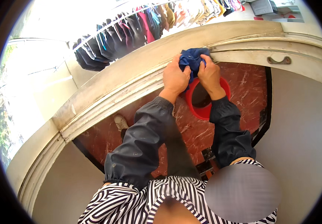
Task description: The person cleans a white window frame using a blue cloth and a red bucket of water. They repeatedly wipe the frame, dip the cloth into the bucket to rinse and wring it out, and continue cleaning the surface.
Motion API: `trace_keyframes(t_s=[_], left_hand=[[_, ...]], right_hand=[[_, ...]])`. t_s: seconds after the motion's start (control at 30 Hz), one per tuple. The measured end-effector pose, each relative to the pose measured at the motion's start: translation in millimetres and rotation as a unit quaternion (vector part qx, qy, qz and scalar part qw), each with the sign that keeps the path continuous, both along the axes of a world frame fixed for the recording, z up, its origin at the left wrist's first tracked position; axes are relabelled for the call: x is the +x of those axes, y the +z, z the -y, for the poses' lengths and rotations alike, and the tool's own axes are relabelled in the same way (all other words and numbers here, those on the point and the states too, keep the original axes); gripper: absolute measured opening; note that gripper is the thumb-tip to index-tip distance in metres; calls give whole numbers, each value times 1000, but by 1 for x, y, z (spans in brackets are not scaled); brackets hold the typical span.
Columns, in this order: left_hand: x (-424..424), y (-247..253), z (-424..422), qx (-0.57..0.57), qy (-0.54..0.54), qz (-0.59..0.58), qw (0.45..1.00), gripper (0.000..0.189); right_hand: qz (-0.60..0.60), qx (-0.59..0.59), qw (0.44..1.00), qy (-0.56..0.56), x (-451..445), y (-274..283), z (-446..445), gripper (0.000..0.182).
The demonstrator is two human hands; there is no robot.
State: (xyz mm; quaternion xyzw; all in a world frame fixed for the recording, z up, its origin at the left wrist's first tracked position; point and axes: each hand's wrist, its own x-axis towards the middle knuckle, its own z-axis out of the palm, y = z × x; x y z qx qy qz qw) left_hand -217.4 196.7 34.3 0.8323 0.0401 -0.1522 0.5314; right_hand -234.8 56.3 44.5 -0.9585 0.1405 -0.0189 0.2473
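Note:
A crumpled blue cloth (192, 59) is bunched between my two hands, at the edge of a pale sliding door or window frame (138, 75). My left hand (175, 77) grips its left side, thumb against the fabric. My right hand (209, 73) grips its right side. Part of the cloth hangs down behind my left hand. Just below my hands a red bucket (203, 115) stands on the floor, with dark contents or a dark inside; my right wrist covers part of its rim.
Clothes on hangers (127, 33) line a rail beyond the frame. A metal handle (279, 60) is on the frame at right. The reddish marbled floor (194, 131) has a black border. A white shoe (121, 122) shows at left. A grey wall (295, 117) rises at right.

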Motion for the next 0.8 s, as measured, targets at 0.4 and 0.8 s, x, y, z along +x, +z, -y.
trace_keyframes(t_s=[0.4,0.8], left_hand=[[-98,43,-206,-22,159,-116,980,41],[-149,52,-429,-444,332,-274,786,34]], right_hand=[[-100,239,953,154,-37,6,-164,25],[-38,392,908,143,-76,25,-356,26]])
